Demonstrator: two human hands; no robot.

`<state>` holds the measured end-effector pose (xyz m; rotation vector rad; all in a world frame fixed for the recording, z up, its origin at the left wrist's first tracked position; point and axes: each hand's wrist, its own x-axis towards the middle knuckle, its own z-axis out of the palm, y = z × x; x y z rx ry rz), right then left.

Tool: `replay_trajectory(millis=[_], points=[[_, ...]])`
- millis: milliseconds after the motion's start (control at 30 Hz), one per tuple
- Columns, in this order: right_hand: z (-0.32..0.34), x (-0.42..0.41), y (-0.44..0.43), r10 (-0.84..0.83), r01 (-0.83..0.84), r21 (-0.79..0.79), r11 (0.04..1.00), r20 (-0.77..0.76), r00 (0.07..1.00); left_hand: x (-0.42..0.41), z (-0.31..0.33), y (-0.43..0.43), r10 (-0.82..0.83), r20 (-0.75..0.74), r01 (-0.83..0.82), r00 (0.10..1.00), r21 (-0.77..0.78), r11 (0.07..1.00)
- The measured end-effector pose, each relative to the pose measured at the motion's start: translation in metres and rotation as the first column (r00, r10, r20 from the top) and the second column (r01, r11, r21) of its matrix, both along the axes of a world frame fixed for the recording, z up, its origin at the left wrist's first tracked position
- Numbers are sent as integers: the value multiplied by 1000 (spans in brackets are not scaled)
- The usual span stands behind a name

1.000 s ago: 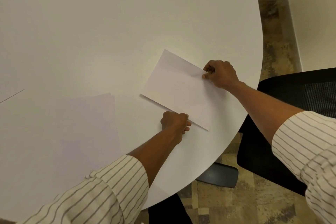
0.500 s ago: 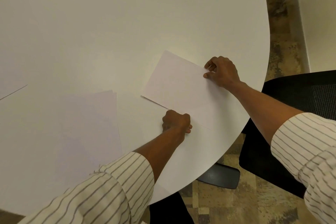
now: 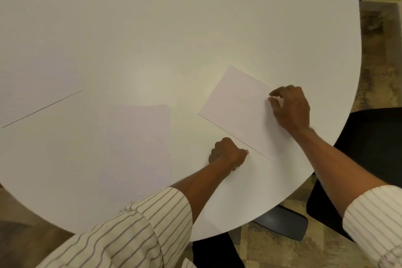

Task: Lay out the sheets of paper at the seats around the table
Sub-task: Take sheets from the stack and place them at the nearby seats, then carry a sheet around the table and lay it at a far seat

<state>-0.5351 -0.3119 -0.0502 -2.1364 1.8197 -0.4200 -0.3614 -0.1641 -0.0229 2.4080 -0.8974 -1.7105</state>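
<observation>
Sheet lies flat on the white table, near the rim on my right side, turned at an angle to the edge, directly in front of the black chair. My right hand rests over its right corner area, thumb and forefinger parted a little with nothing pinched between them; the palm side looks to press lightly on the paper. My left hand is curled into a loose fist just beside the sheet's near long edge, touching the edge or nearly so; I cannot tell whether it grips anything. Judgement: step in hand is the setting-down and squaring of this sheet at this seat, and the release is about finished. Further left, a second sheet lies flat near the table's near rim, and a third sheet shows at the far left, partly out of view. Next move calls for lifting both hands off without dragging the paper, since a thin sheet slides easily on a smooth top, then seeing to the next seat. Whether more sheets remain to place is not visible here.
</observation>
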Motion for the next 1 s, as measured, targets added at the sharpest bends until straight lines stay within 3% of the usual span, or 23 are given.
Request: replay_trajectory(millis=[167,433,633,800,1000], points=[[4,57,75,-40,35,31,999,180,983,40,6,17,-68,109,67,992,7,998],[14,151,175,-109,-4,302,953,355,929,159,3,60,163,228,-159,960,-34,987],[18,206,215,-327,108,529,842,341,881,240,27,104,337,349,-333,875,-73,940],[24,243,234,-408,193,600,777,246,879,284,32,145,424,484,-401,765,-157,903],[24,269,255,-435,301,594,746,93,896,307,29,167,400,472,-375,785,-151,915]])
